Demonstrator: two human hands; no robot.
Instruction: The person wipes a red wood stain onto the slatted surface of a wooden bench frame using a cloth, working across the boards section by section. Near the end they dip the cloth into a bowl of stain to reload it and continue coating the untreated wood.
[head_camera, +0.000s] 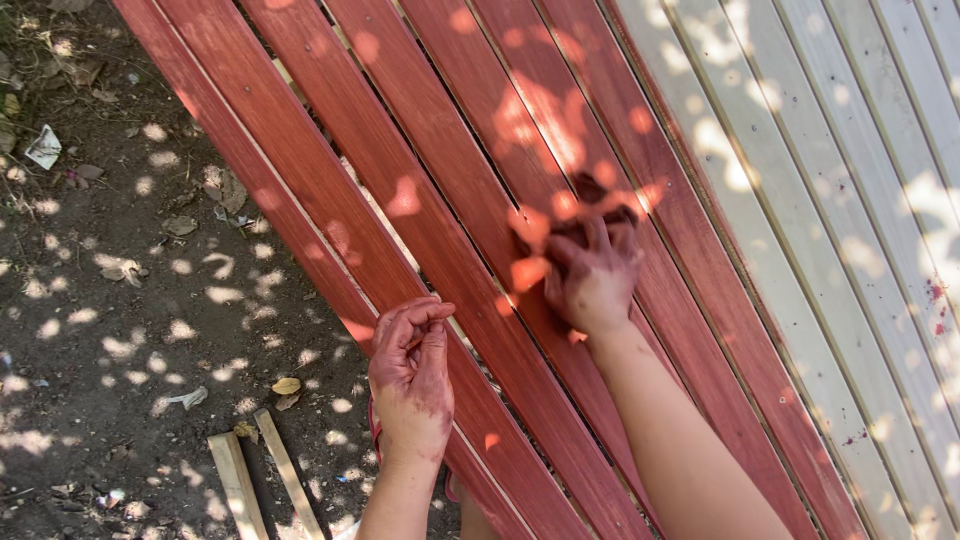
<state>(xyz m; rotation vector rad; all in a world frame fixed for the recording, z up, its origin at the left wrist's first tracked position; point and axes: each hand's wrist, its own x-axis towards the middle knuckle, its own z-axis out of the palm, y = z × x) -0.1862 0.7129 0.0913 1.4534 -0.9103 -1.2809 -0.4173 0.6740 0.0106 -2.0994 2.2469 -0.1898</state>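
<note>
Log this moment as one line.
right hand: pressing dark rag on red-stained slat | left hand: empty, fingers curled | unstained slats: right

No labels, signs or screens are showing. Only one crumpled scrap of whitish wrapper (43, 147), possibly packaging, is lying on the bare dirt ground (120, 330) at about ten o'clock, well apart from everything else.

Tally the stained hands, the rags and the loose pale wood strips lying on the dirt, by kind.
Red-stained bare hands: 2, the left hand and the right hand
Dark stain-soaked rag, under the right hand's fingers on a red-stained wooden slat: 1
Short pale wood strips on the dirt: 2
Total: 5
</note>
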